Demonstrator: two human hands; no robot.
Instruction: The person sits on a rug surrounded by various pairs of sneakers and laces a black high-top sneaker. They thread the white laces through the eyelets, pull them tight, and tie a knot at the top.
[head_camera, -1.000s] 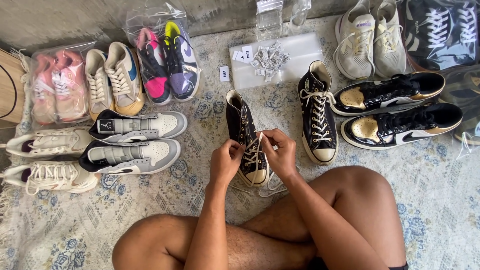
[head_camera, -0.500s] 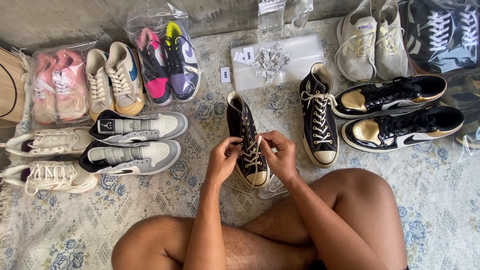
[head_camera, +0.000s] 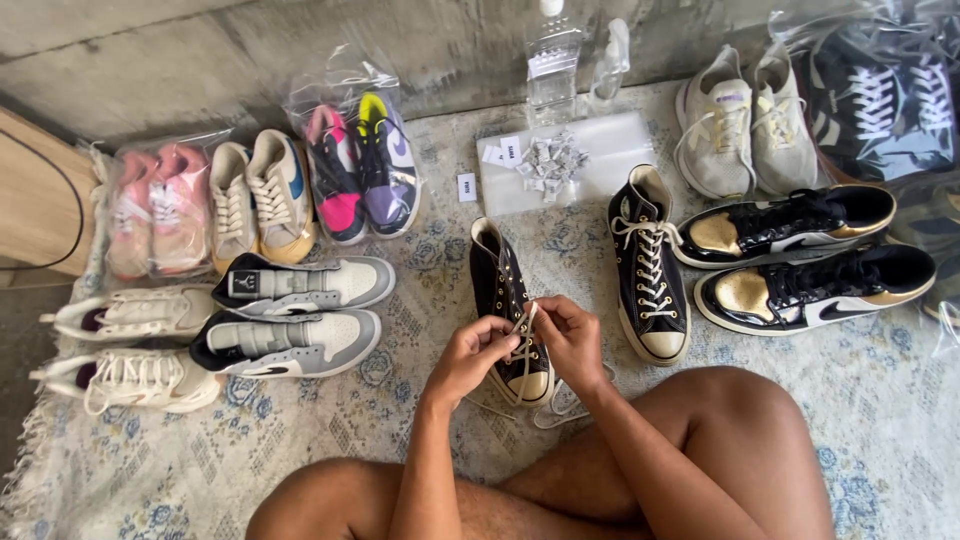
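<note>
A black high-top sneaker (head_camera: 497, 290) with a cream toe cap lies on the patterned rug in front of my crossed legs. Both hands meet over its lower eyelets. My left hand (head_camera: 468, 356) pinches the cream shoelace (head_camera: 523, 325) by the toe. On the other side, my right hand (head_camera: 572, 338) grips the same lace. Loose lace ends trail on the rug below my right wrist. The matching black high-top (head_camera: 648, 265), fully laced, stands just to the right.
Grey-white sneakers (head_camera: 300, 315) and white ones (head_camera: 130, 345) lie left. Bagged pink (head_camera: 155, 210) and pink-purple pairs (head_camera: 358, 170), plus a cream pair (head_camera: 260, 200), line the back. Black-gold sneakers (head_camera: 800, 255), grey trainers (head_camera: 745, 125), a paper pad with tags (head_camera: 555, 160) and a bottle (head_camera: 553, 60) sit right and behind.
My hands have drawn the lace down toward the toe of the shoe and closer together. The other shoes have not moved.
</note>
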